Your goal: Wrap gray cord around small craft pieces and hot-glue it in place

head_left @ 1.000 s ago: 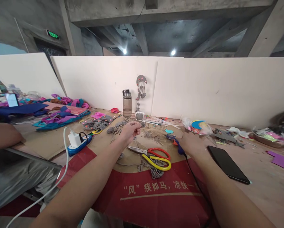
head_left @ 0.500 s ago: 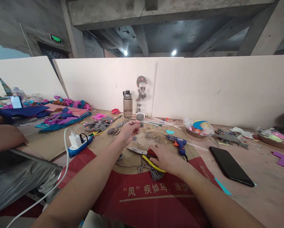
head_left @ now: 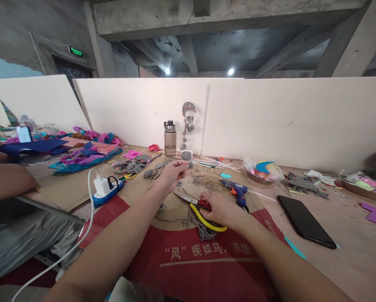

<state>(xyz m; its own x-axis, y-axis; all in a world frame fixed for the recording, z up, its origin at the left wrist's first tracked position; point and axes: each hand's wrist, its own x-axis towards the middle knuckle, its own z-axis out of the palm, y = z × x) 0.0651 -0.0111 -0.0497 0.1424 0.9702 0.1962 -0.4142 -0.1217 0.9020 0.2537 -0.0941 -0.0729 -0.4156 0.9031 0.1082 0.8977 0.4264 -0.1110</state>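
Lying over paper (head_left: 213,277), the scissors (head_left: 201,218) are pointed far left, handles (head_left: 218,229) near right; the red one is touched by the nearer right hand (head_left: 221,208), closure unconfirmed. Beyond the blades (head_left: 185,197), by the left hand (head_left: 171,174), a grey scrap (head_left: 191,165) is pinched.

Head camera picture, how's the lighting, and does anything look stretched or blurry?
Head view: two lamps glare white beneath the dim concrete ceiling; head view: wide-angle distortion makes both forearms loom large toward the bottom; head view: the scissors look reasonably sharp.
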